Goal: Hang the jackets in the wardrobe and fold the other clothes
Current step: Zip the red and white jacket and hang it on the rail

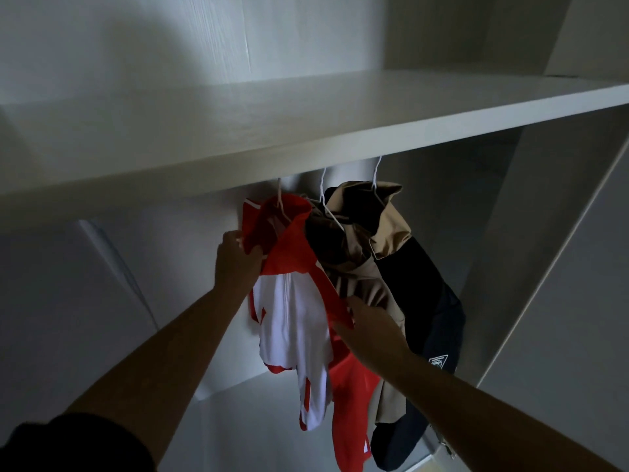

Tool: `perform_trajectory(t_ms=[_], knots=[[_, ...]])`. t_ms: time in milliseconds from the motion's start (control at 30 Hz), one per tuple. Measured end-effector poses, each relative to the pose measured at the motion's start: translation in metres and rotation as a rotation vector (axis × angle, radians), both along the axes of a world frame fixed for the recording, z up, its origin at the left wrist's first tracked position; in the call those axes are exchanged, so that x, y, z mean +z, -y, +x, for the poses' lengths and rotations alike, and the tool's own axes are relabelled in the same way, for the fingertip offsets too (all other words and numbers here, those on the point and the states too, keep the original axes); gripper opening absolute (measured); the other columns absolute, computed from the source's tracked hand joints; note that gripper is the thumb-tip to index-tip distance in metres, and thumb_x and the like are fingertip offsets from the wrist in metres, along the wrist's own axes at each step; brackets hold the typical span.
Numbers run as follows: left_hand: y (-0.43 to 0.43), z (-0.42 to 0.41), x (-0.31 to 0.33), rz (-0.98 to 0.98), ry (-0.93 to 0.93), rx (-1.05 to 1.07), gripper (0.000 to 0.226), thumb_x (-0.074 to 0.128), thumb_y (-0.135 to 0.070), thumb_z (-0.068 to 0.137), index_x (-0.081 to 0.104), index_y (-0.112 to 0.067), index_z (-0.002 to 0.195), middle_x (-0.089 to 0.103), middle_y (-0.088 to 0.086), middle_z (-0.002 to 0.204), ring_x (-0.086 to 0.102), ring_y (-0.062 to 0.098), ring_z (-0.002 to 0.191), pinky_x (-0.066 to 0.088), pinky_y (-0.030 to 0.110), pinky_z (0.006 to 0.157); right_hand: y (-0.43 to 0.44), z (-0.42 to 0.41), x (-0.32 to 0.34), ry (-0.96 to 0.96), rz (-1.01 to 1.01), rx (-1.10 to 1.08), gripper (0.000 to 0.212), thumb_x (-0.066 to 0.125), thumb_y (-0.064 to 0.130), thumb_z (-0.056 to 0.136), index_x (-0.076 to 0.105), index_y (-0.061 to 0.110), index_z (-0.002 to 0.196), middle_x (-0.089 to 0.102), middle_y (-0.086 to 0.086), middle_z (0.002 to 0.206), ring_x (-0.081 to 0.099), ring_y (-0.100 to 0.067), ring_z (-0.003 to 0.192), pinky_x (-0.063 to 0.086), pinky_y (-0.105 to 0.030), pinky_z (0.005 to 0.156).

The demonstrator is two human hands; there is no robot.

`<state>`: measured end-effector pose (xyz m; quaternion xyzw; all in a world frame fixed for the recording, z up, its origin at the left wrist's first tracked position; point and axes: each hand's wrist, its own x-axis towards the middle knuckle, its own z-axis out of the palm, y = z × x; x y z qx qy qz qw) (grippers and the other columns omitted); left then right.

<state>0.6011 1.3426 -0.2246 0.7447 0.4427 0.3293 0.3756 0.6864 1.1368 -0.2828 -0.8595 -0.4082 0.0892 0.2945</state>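
Note:
A red and white jacket (292, 315) hangs on a white wire hanger (281, 202) under the wardrobe shelf. My left hand (236, 257) grips its red collar at the left side. My right hand (366, 330) holds the red front edge lower down, fingers curled round the fabric. To the right hang a tan jacket (360, 267) and a tan and dark navy jacket (422, 301), each on its own white hanger. The rail itself is hidden behind the shelf.
A wide white shelf (306, 131) crosses the view above the jackets. A white side panel (544, 267) closes the wardrobe on the right. The back wall (153, 267) behind the jackets is white, and the wardrobe floor (245, 420) lies below.

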Motion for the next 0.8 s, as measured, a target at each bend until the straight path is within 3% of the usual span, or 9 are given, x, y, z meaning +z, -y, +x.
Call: perform_trajectory(t_ms=[67, 133, 233, 333, 467, 600, 700, 767, 800], knots=[[-0.002, 0.005, -0.001, -0.383, -0.132, 0.013, 0.047, 0.056, -0.022, 0.094, 0.037, -0.003, 0.133, 0.057, 0.013, 0.113, 0.061, 0.027, 0.089, 0.050, 0.037, 0.071, -0.005, 0.002, 0.001, 0.067, -0.053, 0.002, 0.023, 0.045, 0.029, 0.099, 0.057, 0.014, 0.112, 0.067, -0.003, 0.096, 0.066, -0.016, 0.081, 0.055, -0.032, 0.075], [-0.007, 0.010, 0.002, -0.573, -0.070, -0.006, 0.036, 0.056, -0.012, 0.093, 0.047, 0.002, 0.125, 0.064, 0.020, 0.111, 0.067, 0.032, 0.088, 0.055, 0.042, 0.073, -0.007, 0.001, -0.002, 0.120, -0.094, -0.004, 0.022, 0.041, 0.025, 0.100, 0.059, 0.013, 0.107, 0.067, -0.005, 0.097, 0.065, -0.018, 0.084, 0.053, -0.030, 0.075], [-0.010, 0.020, 0.003, -0.353, 0.014, 0.004, 0.015, 0.057, -0.006, 0.091, 0.058, 0.001, 0.104, 0.065, 0.018, 0.094, 0.066, 0.035, 0.084, 0.056, 0.046, 0.084, -0.008, -0.001, -0.006, 0.123, -0.101, -0.016, 0.023, 0.040, 0.024, 0.101, 0.059, 0.013, 0.108, 0.067, -0.005, 0.098, 0.065, -0.018, 0.086, 0.052, -0.029, 0.073], [0.000, 0.021, 0.002, -0.254, 0.077, -0.104, 0.014, 0.056, -0.022, 0.093, 0.059, -0.009, 0.089, 0.062, 0.009, 0.076, 0.062, 0.027, 0.074, 0.055, 0.036, 0.073, -0.006, -0.002, -0.001, 0.073, -0.128, -0.014, 0.025, 0.043, 0.028, 0.100, 0.057, 0.014, 0.114, 0.066, -0.006, 0.102, 0.065, -0.022, 0.091, 0.054, -0.036, 0.081], [0.017, 0.011, -0.006, -0.524, 0.204, -0.101, 0.024, 0.047, -0.040, 0.098, 0.055, -0.018, 0.100, 0.064, 0.003, 0.088, 0.065, 0.022, 0.075, 0.052, 0.030, 0.062, 0.021, -0.006, 0.008, -0.040, -0.094, 0.012, 0.034, 0.048, 0.035, 0.097, 0.048, 0.019, 0.128, 0.066, -0.004, 0.109, 0.065, -0.020, 0.095, 0.053, -0.039, 0.086], [0.056, -0.009, -0.022, -0.795, 0.280, -0.084, 0.027, 0.043, -0.022, 0.102, 0.049, -0.007, 0.124, 0.059, 0.010, 0.112, 0.061, 0.030, 0.091, 0.050, 0.039, 0.080, 0.067, -0.008, 0.018, -0.133, -0.050, -0.011, 0.045, 0.049, 0.034, 0.097, 0.040, 0.022, 0.139, 0.062, -0.004, 0.125, 0.061, -0.021, 0.110, 0.049, -0.041, 0.094], [0.107, -0.018, -0.024, -0.768, 0.237, -0.101, 0.028, 0.041, -0.009, 0.101, 0.047, -0.002, 0.127, 0.060, 0.014, 0.112, 0.061, 0.034, 0.094, 0.049, 0.042, 0.083, 0.110, -0.014, 0.028, -0.204, 0.042, -0.058, 0.041, 0.052, 0.029, 0.097, 0.046, 0.019, 0.136, 0.065, -0.004, 0.120, 0.063, -0.018, 0.103, 0.049, -0.022, 0.085], [0.154, -0.025, -0.019, -0.747, 0.239, -0.172, 0.017, 0.047, -0.004, 0.097, 0.056, -0.002, 0.110, 0.066, 0.013, 0.096, 0.066, 0.028, 0.080, 0.051, 0.037, 0.073, 0.145, -0.020, 0.035, -0.214, 0.102, -0.104, 0.036, 0.052, 0.025, 0.097, 0.050, 0.017, 0.132, 0.067, -0.004, 0.111, 0.065, -0.017, 0.092, 0.042, -0.003, 0.066], [0.179, -0.029, -0.018, -0.716, 0.232, -0.211, 0.011, 0.052, -0.003, 0.093, 0.060, -0.004, 0.099, 0.066, 0.011, 0.085, 0.065, 0.023, 0.070, 0.051, 0.034, 0.069, 0.165, -0.024, 0.038, -0.219, 0.134, -0.139, 0.034, 0.052, 0.024, 0.097, 0.052, 0.017, 0.130, 0.069, -0.004, 0.105, 0.066, -0.018, 0.088, 0.042, -0.002, 0.061]])
